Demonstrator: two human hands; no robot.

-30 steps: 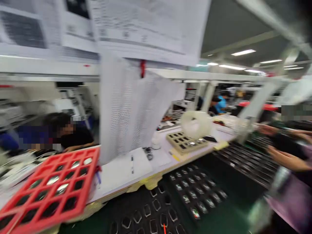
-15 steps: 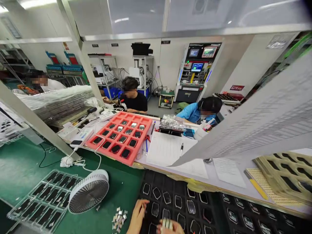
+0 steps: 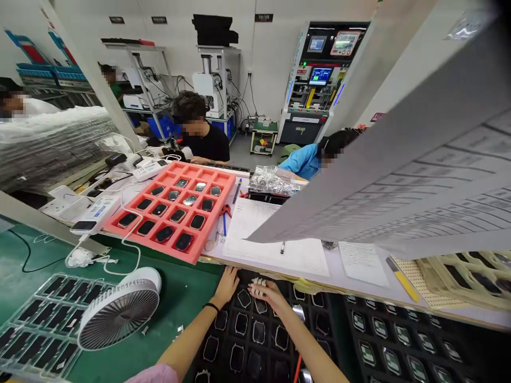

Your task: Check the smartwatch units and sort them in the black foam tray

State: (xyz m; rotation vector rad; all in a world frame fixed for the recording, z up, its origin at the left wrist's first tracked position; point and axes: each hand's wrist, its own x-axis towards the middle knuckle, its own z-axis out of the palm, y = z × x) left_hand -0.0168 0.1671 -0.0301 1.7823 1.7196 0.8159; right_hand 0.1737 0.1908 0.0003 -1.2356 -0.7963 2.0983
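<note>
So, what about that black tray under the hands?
The black tray looks like moulded plastic and lies flat on the green mat, its far end by the white bench. Rows of pockets hold rounded, shiny-rimmed frames. The left hand rests on its far left corner; the right hand touches the far row.

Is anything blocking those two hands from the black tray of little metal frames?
Nothing visible. The left hand and right hand lie on the black plastic tray of frames; the white workbench edge sits just beyond the fingertips.
</note>
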